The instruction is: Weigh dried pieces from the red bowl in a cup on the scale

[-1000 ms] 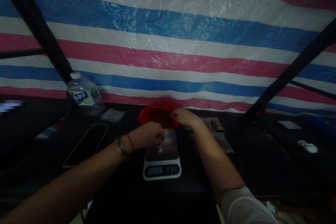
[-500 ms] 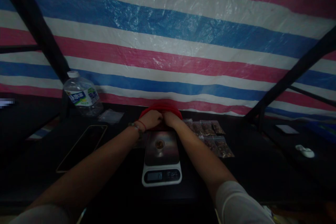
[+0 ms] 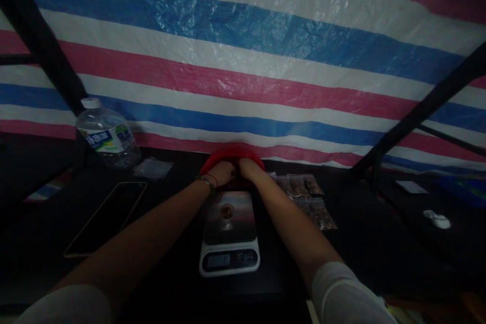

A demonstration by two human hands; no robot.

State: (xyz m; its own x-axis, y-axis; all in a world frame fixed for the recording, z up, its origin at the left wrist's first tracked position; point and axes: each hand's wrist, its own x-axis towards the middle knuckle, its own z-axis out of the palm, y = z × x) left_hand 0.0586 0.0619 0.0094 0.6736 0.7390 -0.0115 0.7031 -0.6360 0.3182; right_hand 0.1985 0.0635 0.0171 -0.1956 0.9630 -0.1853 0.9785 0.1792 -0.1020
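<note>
**Bench contents, left to right: both hands at the red bag behind the scale**

Far left, a clear water bottle (image 3: 106, 134) with a white cap stood tilted against the striped tarpaulin (image 3: 243, 76) that closed off the back. Just right of the bottle lay a small empty clear packet (image 3: 152, 167). In front of these, a dark phone (image 3: 108, 217) lay flat on the black table (image 3: 379, 243), well apart from the hands.

Centre: a white kitchen scale (image 3: 230, 235) sat square to the person, a small round container (image 3: 226, 212) of brown matter on its platform. Directly behind the scale sat a red bag (image 3: 232, 154), against the tarpaulin's lower edge.

The left hand (image 3: 222, 173), wrist banded with a bracelet and red cord, was closed at the near rim of the red bag; whether it pinched the bag or its contents could not be told. The right hand (image 3: 246, 168) met it knuckle to knuckle at the same rim, fingers curled in, grasp likewise unclear in the dim light. Both hands lay beyond the scale, above its far edge, with the container near and just below them.

Right of the scale, several filled small packets (image 3: 307, 197) lay in rows. Far right, a small white object (image 3: 437, 219) rested on a separate dark surface.
</note>
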